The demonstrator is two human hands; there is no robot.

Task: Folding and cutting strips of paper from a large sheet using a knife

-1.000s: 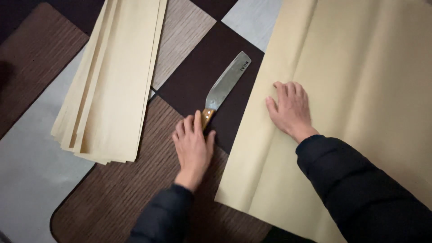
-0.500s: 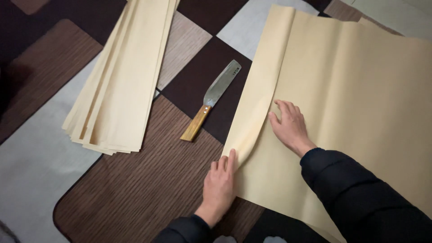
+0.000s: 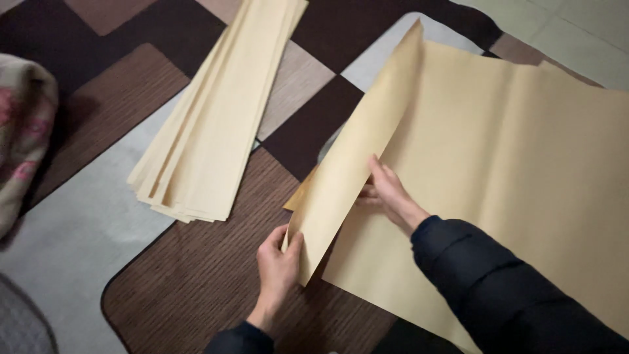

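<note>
While kneeling over the patchwork rug, the person worked thus:
Left hand: closed, pinching the raised near edge of the large tan paper sheet; a second ago it rested on a knife handle.
Right hand: fingers curled on the fold.
Knife: now hidden beneath the flap.
Cut strips: stacked beyond, unmoved.

A large tan sheet lies spread flat, well right of the paper stack. The sheet's left edge is raised and folded upward into a standing flap, which faces the stack. Surface smooth, with faint lengthwise creases; no tears visible.
</note>
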